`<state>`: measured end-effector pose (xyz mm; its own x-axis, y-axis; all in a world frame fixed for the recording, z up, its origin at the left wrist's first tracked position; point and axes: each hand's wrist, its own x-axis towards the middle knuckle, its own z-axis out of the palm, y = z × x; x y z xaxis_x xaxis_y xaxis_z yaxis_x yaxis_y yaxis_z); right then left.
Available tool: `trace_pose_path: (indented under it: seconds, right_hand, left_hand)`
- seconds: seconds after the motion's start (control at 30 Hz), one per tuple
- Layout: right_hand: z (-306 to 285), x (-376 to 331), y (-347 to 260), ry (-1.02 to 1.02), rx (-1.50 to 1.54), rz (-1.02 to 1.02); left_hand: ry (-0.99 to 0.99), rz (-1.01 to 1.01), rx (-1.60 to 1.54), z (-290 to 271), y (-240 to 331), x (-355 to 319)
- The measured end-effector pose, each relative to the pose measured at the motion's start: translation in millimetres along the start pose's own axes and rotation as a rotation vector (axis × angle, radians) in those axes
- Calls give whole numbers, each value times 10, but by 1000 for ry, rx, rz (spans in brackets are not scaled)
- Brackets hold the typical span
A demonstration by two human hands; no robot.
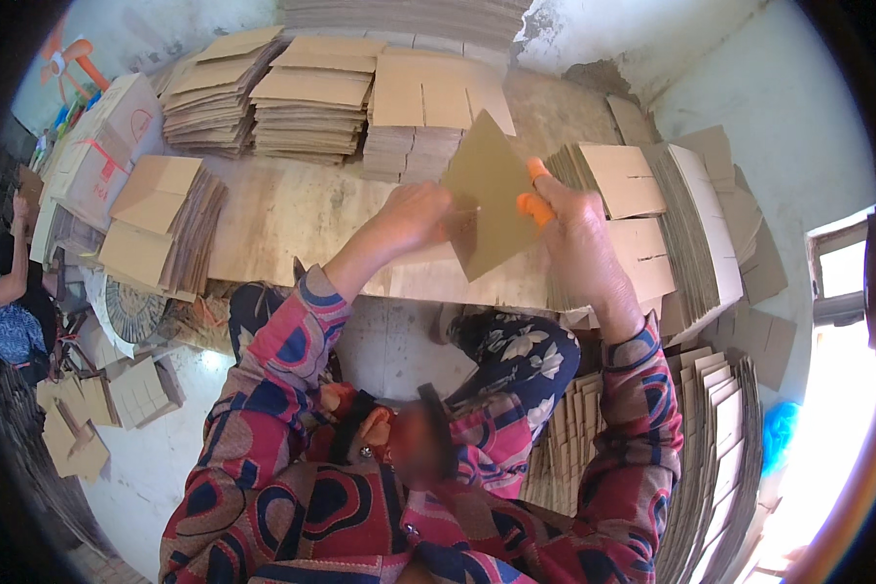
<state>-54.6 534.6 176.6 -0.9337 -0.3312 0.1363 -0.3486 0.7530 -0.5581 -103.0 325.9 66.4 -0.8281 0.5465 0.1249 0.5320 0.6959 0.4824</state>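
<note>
A plain brown cardboard sheet (489, 190) is held up over the wooden bench, tilted so that it looks like a diamond. My right hand (579, 229) grips its right edge, with orange covers on the fingertips. On the other side, my left hand (414, 216) is closed at the sheet's left corner; some of its fingertips are hidden by the sheet. Behind the sheet lies a stack of slotted cardboard pieces (428, 88). Close to my right hand, more slotted cardboard pieces (625, 180) stand in a row on the bench.
Beyond my hands, the wooden bench (282, 209) carries several cardboard stacks (316, 97). A white carton (97, 156) stands at the far left. Packed cardboard (715, 438) fills the floor by my right arm. Another person (15, 311) works at the left edge, near loose cardboard (73, 428).
</note>
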Motion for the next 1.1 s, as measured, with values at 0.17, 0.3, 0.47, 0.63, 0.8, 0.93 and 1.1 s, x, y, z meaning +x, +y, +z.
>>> trace_pose_path:
  seconds: [0.17,0.3,0.47,0.63,0.8,0.93,1.1]
  right_hand:
    - [186,27,218,94,-127,-189]
    - [116,7,302,90,-184,-170]
    - [140,-52,321,137,-136,-188]
    - [52,-10,179,69,-100,-232]
    - [429,-8,417,-15,-212,-266]
    - [819,-277,500,-87,-452,-115]
    - [547,-249,630,355,-528,-148]
  left_hand:
    - [-42,-57,-65,-91,161,34]
    - [-78,-65,-36,-87,114,51]
    - [-43,-59,-23,-29,43,72]
    - [-42,-18,12,2,10,96]
    - [42,30,-57,83,-25,59]
    - [77,94,-49,196,-65,49]
    - [88,30,-23,59,84,-38]
